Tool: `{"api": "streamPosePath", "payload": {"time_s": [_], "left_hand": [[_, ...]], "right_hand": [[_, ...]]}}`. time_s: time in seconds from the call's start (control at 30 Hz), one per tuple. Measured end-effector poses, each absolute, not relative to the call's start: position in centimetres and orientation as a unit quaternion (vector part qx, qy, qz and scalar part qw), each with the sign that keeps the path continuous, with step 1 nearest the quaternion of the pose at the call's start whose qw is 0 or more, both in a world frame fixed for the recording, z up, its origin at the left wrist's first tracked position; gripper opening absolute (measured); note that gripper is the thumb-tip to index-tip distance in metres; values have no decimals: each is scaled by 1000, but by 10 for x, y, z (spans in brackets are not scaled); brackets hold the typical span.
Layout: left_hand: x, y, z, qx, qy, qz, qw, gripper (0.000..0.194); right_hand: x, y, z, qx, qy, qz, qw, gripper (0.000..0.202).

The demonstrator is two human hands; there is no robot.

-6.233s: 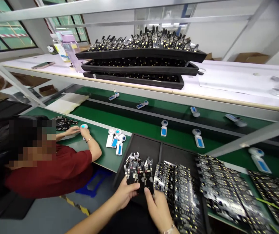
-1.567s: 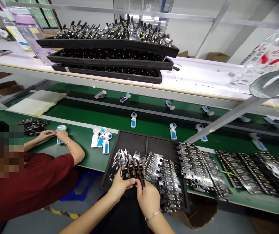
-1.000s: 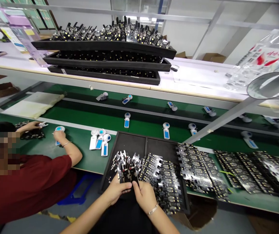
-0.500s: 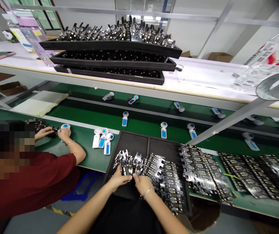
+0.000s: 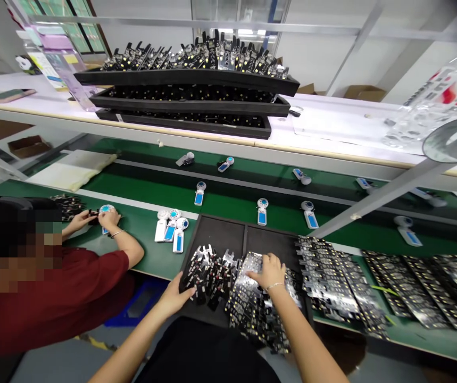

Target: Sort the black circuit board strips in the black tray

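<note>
- The bundle of circuit boards [image 5: 208, 274] now lies at the lower middle of the frame, in the left half of the black tray [image 5: 220, 234]; 0.5 s ago both hands pinched it together, and now only one does.
- The left hand [image 5: 174, 298] stays on the bundle's near edge, fingers curled narrow around the lower boards, holding them down against the tray floor.
- The right hand [image 5: 270, 271] has let go and moved to the right, and now rests spread wide and flat on the neighbouring row of boards [image 5: 252, 298], gripping nothing that I can make out.
- As I judge it, the bundle is set down and attention shifts to the next row.
- The boards are thin, flat, dark plates with notched, forked ends and small pale dots of components; their metal parts glint, and they overlap like shingles.
- The tray is matte black plastic with a raised rib dividing it into 2 compartments.
- The bench [image 5: 148, 255] is covered in smooth green matting.
- At the lower left, a co-worker in a red sleeve [image 5: 104, 268] handles a small white and blue device [image 5: 106, 211].
</note>
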State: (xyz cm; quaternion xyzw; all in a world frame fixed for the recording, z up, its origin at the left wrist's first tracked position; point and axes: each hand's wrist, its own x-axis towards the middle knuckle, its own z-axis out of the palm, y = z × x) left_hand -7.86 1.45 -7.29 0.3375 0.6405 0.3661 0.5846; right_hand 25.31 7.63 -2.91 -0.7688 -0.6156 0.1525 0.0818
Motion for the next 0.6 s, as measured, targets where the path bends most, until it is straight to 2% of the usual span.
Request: {"api": "streamPosePath", "payload": {"time_s": [0.07, 0.17, 0.23, 0.27, 0.33, 0.4, 0.47, 0.53, 0.6], "left_hand": [[-70, 9, -70, 323, 637, 358, 601, 93], [-56, 1, -57, 283, 623, 321, 655, 86], [-49, -2, -41, 225, 580, 280, 731, 86], [-46, -2, -31, 190, 537, 253, 782, 88], [-42, -1, -12, 127, 425, 197, 874, 90], [-39, 1, 4, 101, 349, 182, 914, 73], [-37, 3, 15, 97, 347, 225, 905, 39], [-34, 4, 22, 98, 368, 281, 881, 13], [-28, 2, 29, 96, 377, 321, 863, 6]], "right_hand": [[250, 67, -11, -741, -634, 192, 109, 49], [244, 41, 36, -685, -661, 265, 152, 22], [243, 20, 76, -641, -677, 300, 201, 18], [243, 9, 96, -605, -675, 333, 258, 17], [247, -8, 128, -525, -689, 392, 309, 13], [256, -19, 147, -453, -697, 454, 322, 11], [265, -25, 150, -410, -694, 496, 324, 13], [271, -29, 139, -423, -658, 505, 365, 10], [267, -34, 120, -480, -587, 490, 430, 32]]}}
